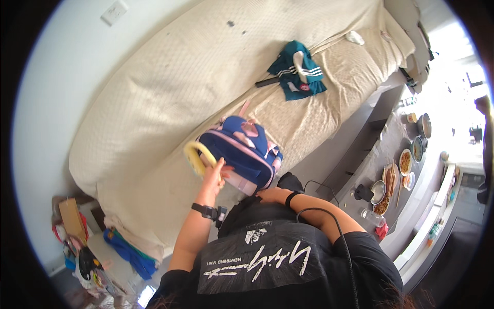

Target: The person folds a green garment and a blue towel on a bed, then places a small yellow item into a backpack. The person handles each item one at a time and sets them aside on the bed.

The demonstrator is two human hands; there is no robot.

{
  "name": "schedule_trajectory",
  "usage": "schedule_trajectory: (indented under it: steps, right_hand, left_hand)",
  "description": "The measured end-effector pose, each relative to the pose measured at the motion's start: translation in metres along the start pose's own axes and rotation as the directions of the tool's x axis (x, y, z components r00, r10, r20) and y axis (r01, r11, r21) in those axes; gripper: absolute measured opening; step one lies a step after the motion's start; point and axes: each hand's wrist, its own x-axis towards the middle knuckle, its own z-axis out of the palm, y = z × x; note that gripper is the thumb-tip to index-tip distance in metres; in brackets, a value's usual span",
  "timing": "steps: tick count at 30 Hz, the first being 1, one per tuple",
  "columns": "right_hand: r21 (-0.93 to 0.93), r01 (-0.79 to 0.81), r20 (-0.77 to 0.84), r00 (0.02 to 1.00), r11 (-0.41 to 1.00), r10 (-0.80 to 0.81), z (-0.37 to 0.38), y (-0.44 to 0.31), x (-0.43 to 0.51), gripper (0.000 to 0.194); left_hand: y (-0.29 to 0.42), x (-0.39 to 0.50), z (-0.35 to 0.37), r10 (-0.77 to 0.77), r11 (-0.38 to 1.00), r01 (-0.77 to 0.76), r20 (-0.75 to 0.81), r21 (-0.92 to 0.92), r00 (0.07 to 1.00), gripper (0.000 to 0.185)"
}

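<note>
My left hand [216, 175] holds a thick yellow ring-shaped object [200, 156], slightly blurred, above the left edge of a backpack. The navy-blue backpack [239, 152], with pink trim and pink bows, lies on the beige cover of a sofa. Low at the backpack's near right corner is my right hand [272, 194], its fingertips partly hidden, so its grip is unclear. Farther back on the sofa lies a green garment with white stripes [299, 73], and beside it a dark, flat strip [267, 82].
On the right, a grey table [370, 170] bears plates of food, bowls and a glass jar [373, 217]. A black cable [343, 239] runs over my shirt. Blue clothing [129, 251] and a cardboard box [72, 220] are at lower left. A white cloth [354, 38] lies far back.
</note>
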Motion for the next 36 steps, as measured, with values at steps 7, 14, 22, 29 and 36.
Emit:
schedule_trajectory:
  steps: [7, 14, 22, 29, 36]
  right_hand:
    - [0.078, 0.023, -0.136, 0.991, 0.997, -0.012, 0.006, -0.007, -0.023, 0.053]
    - [0.124, -0.083, -0.263, 0.958, 0.989, 0.114, 0.011, 0.018, -0.054, 0.052]
    - [0.34, -0.147, -0.515, 0.798, 0.929, 0.315, 0.032, 0.103, -0.135, 0.038]
    - [0.601, -0.043, -0.623, 0.601, 0.798, 0.501, 0.132, 0.139, -0.221, 0.039]
    - [0.854, -0.078, -0.447, 0.393, 0.514, 0.803, 0.266, 0.15, -0.252, 0.035]
  left_hand:
    - [-0.016, 0.043, 0.024, 0.125, 0.984, -0.122, 0.016, -0.128, 0.992, 0.042]
    - [-0.02, 0.068, 0.009, 0.116, 0.917, -0.129, -0.057, -0.376, 0.992, 0.024]
    - [-0.025, 0.063, 0.005, 0.097, 0.948, -0.132, -0.134, -0.289, 0.986, 0.024]
    - [-0.028, 0.05, 0.03, 0.084, 0.927, -0.134, -0.153, -0.351, 0.985, 0.025]
    - [-0.022, 0.045, 0.012, 0.109, 0.962, -0.105, -0.001, -0.253, 0.994, 0.029]
